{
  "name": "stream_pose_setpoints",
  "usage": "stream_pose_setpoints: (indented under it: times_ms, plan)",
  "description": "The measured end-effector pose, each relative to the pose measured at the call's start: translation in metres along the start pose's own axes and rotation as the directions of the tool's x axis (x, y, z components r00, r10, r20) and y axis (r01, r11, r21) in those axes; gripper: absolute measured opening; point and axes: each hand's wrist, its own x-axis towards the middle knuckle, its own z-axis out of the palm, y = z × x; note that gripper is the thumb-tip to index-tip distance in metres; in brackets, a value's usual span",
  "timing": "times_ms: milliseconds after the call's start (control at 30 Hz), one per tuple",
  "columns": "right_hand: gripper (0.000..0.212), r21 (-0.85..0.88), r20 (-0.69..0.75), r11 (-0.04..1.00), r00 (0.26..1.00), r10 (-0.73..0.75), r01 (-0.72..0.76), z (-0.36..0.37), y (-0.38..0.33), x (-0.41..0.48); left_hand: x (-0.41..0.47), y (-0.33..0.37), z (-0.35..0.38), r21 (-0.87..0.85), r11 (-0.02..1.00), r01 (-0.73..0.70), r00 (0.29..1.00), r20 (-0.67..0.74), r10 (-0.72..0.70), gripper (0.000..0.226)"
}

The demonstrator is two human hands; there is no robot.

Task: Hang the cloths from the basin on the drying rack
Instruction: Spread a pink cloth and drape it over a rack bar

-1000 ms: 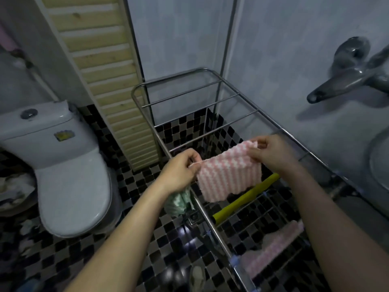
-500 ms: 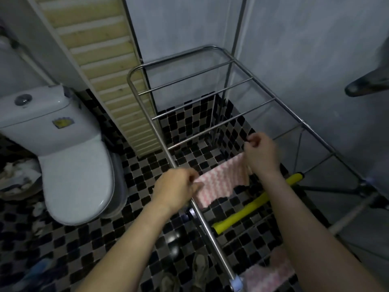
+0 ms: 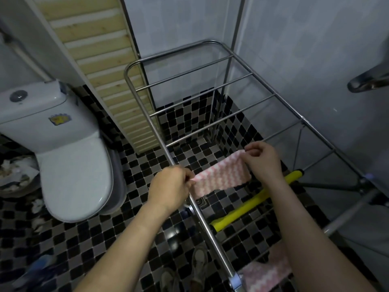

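A pink and white checked cloth (image 3: 221, 174) is stretched between my hands over the steel drying rack (image 3: 202, 109), at one of its near rungs. My left hand (image 3: 170, 186) pinches the cloth's left corner beside the rack's left rail. My right hand (image 3: 263, 160) pinches the far right corner. The cloth's lower half hangs down below the rung. A second pink and white cloth (image 3: 265, 272) hangs on a rung at the bottom right, partly behind my right forearm. The basin is out of view.
A yellow foam-covered bar (image 3: 252, 204) crosses the rack just nearer than the cloth. A white toilet (image 3: 69, 165) stands to the left on the black and grey tiled floor. A wooden slatted panel (image 3: 101, 57) leans behind the rack. A metal tap (image 3: 368, 81) juts in at right.
The cloth has come down from chest height onto the rack, and both hands have lowered with it. The green cloth seen under my left hand earlier is no longer visible.
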Motion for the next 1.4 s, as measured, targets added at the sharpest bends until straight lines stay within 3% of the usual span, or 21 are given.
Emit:
stream_pose_setpoints:
  times_ms: [133, 300, 400, 467, 500, 567, 633, 700, 800, 900, 1000, 1100, 1167, 1300, 1400]
  plan:
    - [0.022, -0.283, 0.014, 0.945, 0.986, -0.168, 0.165, 0.000, 0.006, 0.001, -0.004, 0.003, 0.001, 0.118, 0.990, -0.071, 0.998, 0.007, 0.070, 0.019]
    - [0.023, -0.526, -0.007, 0.809, 0.950, -0.314, 0.263, 0.004, 0.008, 0.000, -0.005, 0.004, 0.000, 0.094, 0.995, -0.032, 0.999, 0.022, 0.030, 0.019]
    - [0.031, -0.576, 0.000, 0.787, 0.963, -0.271, 0.221, 0.004, 0.005, -0.001, -0.007, 0.004, -0.006, -0.071, 0.997, 0.038, 0.994, 0.104, -0.031, 0.030]
    - [0.036, -0.503, 0.011, 0.845, 0.978, -0.207, 0.184, -0.001, -0.005, -0.008, -0.010, -0.001, -0.018, -0.307, 0.941, 0.141, 0.978, 0.190, -0.085, 0.031]
    - [0.036, -0.384, 0.038, 0.911, 0.989, -0.145, 0.148, -0.005, -0.015, -0.014, -0.012, -0.004, -0.028, -0.466, 0.861, 0.206, 0.967, 0.234, -0.105, 0.031]
    - [0.028, -0.020, 0.229, 0.999, 0.973, -0.036, 0.041, -0.013, -0.039, -0.034, -0.022, -0.011, -0.048, -0.746, 0.589, 0.310, 0.942, 0.324, -0.086, 0.037]
    - [0.024, 0.218, 0.512, 0.972, 0.858, -0.035, -0.091, -0.018, -0.062, -0.062, -0.031, -0.020, -0.064, -0.894, 0.307, 0.326, 0.941, 0.338, -0.017, 0.043]
    - [0.034, 0.241, 0.701, 0.965, 0.707, -0.097, -0.106, -0.013, -0.077, -0.084, -0.039, -0.024, -0.075, -0.952, 0.103, 0.289, 0.954, 0.295, 0.047, 0.043]
    - [0.040, 0.221, 0.825, 0.973, 0.544, -0.152, -0.062, 0.008, -0.090, -0.108, -0.047, -0.024, -0.083, -0.969, -0.051, 0.243, 0.967, 0.238, 0.084, 0.034]
    - [0.040, 0.236, 0.811, 0.972, 0.554, -0.189, -0.013, 0.032, -0.102, -0.132, -0.060, -0.028, -0.091, -0.974, -0.120, 0.190, 0.982, 0.185, 0.048, 0.026]
    - [0.020, 0.311, 0.701, 0.950, 0.682, -0.208, -0.029, 0.045, -0.109, -0.144, -0.069, -0.035, -0.095, -0.992, -0.027, 0.120, 0.992, 0.121, -0.039, 0.024]
    - [0.017, 0.344, 0.657, 0.939, 0.713, -0.243, 0.002, 0.050, -0.123, -0.160, -0.083, -0.054, -0.103, -0.949, 0.306, 0.074, 0.997, 0.068, -0.032, 0.028]
    - [0.024, 0.346, 0.629, 0.937, 0.731, -0.265, 0.042, 0.052, -0.132, -0.168, -0.090, -0.065, -0.108, -0.875, 0.476, 0.090, 0.994, 0.108, 0.011, 0.028]
    - [0.031, 0.354, 0.567, 0.928, 0.763, -0.309, 0.113, 0.053, -0.149, -0.177, -0.101, -0.086, -0.119, -0.820, 0.558, 0.127, 0.974, 0.208, 0.084, 0.017]
    - [0.019, 0.298, 0.598, 0.937, 0.730, -0.331, 0.181, 0.044, -0.162, -0.179, -0.103, -0.098, -0.128, -0.869, 0.485, 0.098, 0.988, 0.144, 0.057, 0.009]
